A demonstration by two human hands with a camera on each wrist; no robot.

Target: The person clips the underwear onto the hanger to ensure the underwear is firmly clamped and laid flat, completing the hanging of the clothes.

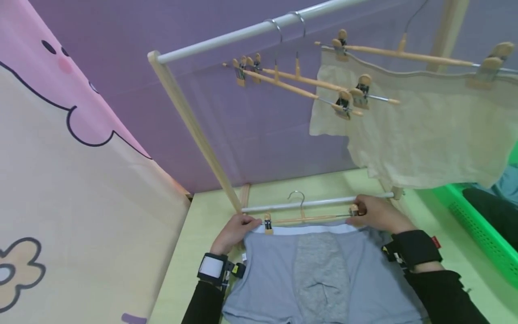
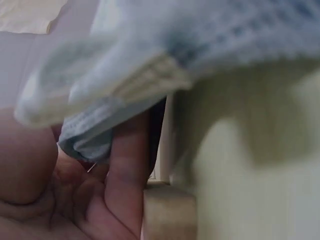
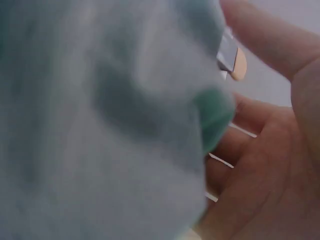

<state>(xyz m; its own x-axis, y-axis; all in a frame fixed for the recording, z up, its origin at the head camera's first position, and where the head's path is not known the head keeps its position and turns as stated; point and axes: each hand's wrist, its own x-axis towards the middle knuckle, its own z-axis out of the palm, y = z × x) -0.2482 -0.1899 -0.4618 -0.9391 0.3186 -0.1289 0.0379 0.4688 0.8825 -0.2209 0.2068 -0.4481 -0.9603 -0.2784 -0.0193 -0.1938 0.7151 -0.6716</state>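
In the lower middle of the head view lies the grey-blue cloth pair of boxer shorts (image 1: pixel 269 274) with white waistband and heather-grey front panel, spread on the pale green surface (image 1: pixel 171 279). Just above its waistband, I have the thin light-wood hanger (image 1: pixel 303 219) with a metal hook.

My left hand (image 1: pixel 232 231) pinches the left end of the waistband between thumb and fingers; the left wrist view shows folded cloth there, though blurred. Just beside it, the left clip of light wood and dark metal (image 1: pixel 268 223) overlaps the waistband and seems to bite it. My right hand (image 1: pixel 378 213) is curled about the matching right clip (image 1: pixel 354 210), thumb near the waistband edge. Whether I am squeezing this clip, I cannot tell.

I judge the step in hand to be fastening the shorts on the hanger, the left side probably done and the right side in work. The next move calls for the right corner of the waistband to sit well inside the right clip, with the left hand keeping the cloth level. Afterwards, I think, the hanger should go up to the white round rail (image 1: pixel 243 33) at the top of the frame, where two bare clip hangers (image 1: pixel 291 87) and a cream cloth garment (image 1: pixel 425 121) hang.
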